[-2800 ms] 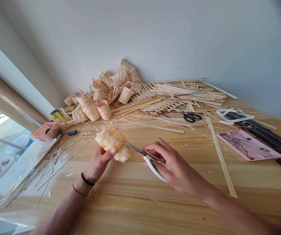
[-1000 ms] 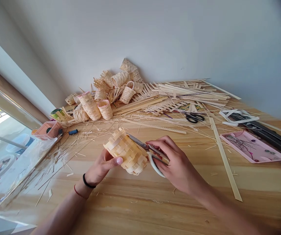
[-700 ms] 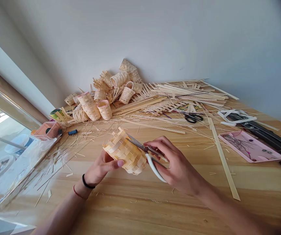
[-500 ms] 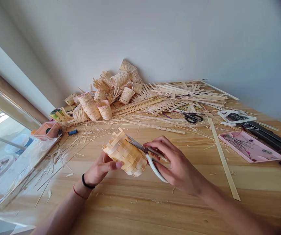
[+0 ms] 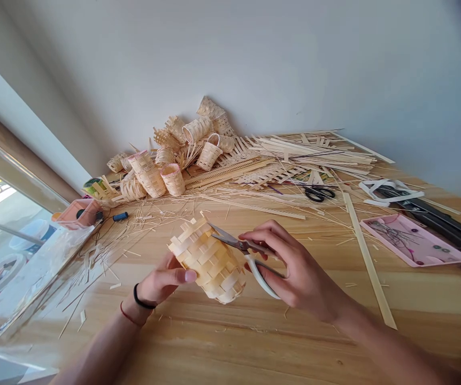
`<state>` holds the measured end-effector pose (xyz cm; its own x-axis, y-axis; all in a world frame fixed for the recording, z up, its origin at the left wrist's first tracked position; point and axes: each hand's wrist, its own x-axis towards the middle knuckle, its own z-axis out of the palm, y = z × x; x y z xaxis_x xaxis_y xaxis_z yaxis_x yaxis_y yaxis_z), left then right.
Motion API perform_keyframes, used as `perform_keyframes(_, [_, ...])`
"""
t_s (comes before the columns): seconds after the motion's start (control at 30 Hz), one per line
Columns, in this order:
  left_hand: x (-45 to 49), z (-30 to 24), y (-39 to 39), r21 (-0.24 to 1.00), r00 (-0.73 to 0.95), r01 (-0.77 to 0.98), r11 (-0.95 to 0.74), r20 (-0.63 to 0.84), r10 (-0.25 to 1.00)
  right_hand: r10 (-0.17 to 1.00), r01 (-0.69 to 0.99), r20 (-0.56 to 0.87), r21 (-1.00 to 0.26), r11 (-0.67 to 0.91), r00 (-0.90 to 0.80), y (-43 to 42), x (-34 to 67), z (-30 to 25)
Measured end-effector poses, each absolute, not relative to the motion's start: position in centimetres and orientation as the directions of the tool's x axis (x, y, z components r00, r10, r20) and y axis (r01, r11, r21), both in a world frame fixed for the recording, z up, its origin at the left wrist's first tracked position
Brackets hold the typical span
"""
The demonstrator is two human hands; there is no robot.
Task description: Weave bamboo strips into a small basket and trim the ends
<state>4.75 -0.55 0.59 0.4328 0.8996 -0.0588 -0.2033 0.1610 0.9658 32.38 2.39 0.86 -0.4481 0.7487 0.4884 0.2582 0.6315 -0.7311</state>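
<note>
A small basket (image 5: 210, 260) woven from pale wood strips lies tilted in my left hand (image 5: 166, 280). My left thumb presses on its near side, while the other fingers are hidden behind it. Strip ends stick up along its open rim at the upper left. In my right hand (image 5: 286, 267) is a pair of white-handled scissors (image 5: 263, 272), with fingers through the handles. The blades point left and meet the basket's upper side near the rim. Whether they have a strip between them I cannot tell.
Behind, woven baskets (image 5: 172, 179) are heaped beside a pile of wood strips (image 5: 314, 152). Black scissors (image 5: 317, 193) lie in front of the pile. At right is a pink tray (image 5: 419, 240) with pins; at left, a pink box (image 5: 80, 214) and a blue spool (image 5: 120, 216).
The basket has turned a little in my left hand, and its closed end sits slightly lower and farther right. My right hand with the scissors has shifted slightly right.
</note>
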Motion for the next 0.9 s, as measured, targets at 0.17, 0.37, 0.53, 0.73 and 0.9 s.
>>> perform_keyframes(0.17, [4.6,0.2,-0.3,0.989,0.435,-0.129,0.074,-0.011,0.9,0.747,0.29,0.518,-0.703,0.649,-0.417,2.3,32.2,0.3])
perform_keyframes(0.37, [4.8,0.4,-0.2,0.994,0.442,-0.094,0.05,-0.003,0.897,0.714,0.352,0.576,-0.623,0.699,-0.398,2.5,32.1,-0.2])
perform_keyframes(0.53, [5.0,0.3,-0.2,0.992,0.393,-0.117,0.042,0.008,0.92,0.716,0.374,0.577,-0.611,0.698,-0.394,2.5,32.1,-0.8])
perform_keyframes(0.73, [5.1,-0.3,0.0,0.991,0.337,-0.128,0.049,-0.003,0.941,0.754,0.386,0.526,-0.65,0.655,-0.395,2.6,32.0,-1.1])
perform_keyframes(0.9, [5.4,-0.2,0.1,0.987,0.325,-0.15,0.057,-0.005,0.946,0.765,0.407,0.51,-0.65,0.642,-0.393,2.5,31.9,-1.1])
